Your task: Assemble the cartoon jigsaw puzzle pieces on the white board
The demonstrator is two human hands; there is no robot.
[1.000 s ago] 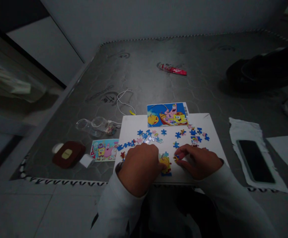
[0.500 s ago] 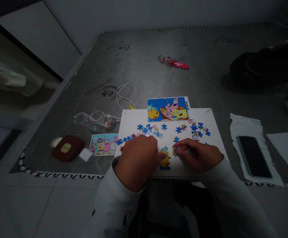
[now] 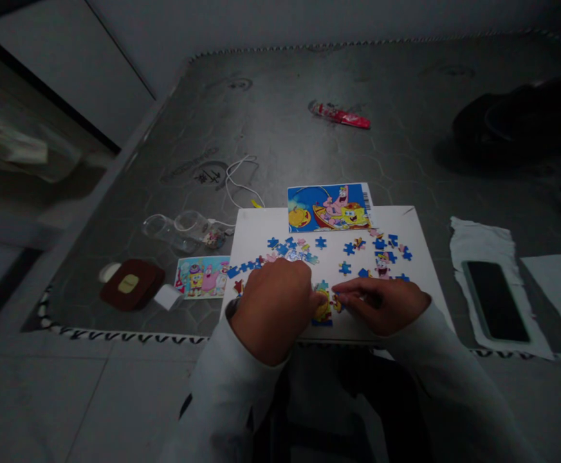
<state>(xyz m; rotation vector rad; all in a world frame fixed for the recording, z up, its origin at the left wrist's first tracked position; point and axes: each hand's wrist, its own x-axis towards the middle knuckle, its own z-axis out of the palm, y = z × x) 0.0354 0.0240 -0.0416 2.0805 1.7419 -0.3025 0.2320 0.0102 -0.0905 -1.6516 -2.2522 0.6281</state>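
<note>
A white board (image 3: 261,222) carries loose jigsaw pieces, most of them blue. Near its front edge lies a small joined section of puzzle (image 3: 323,312) with a yellow figure on it. My left hand (image 3: 275,308) is closed, its thumb pressing on the left side of that section; its other fingers are curled and partly hidden. Just right of the section, my right hand (image 3: 386,303) pinches a small jigsaw piece (image 3: 338,302) between thumb and fingertips. The piece is close against the section; whether they interlock I cannot tell. A picture card (image 3: 329,209) lies at the board's back edge.
Left of the board are a second picture card (image 3: 201,278), a brown case (image 3: 133,284), a white cube (image 3: 168,296), clear plastic containers (image 3: 188,228) and a white cord (image 3: 242,186). A phone (image 3: 496,301) rests on tissue at right. Farther back lies a red-handled object (image 3: 341,116).
My right hand has moved slightly left, bringing its jigsaw piece up to the joined section. My left thumb stays on the section. The camera view has shifted a little.
</note>
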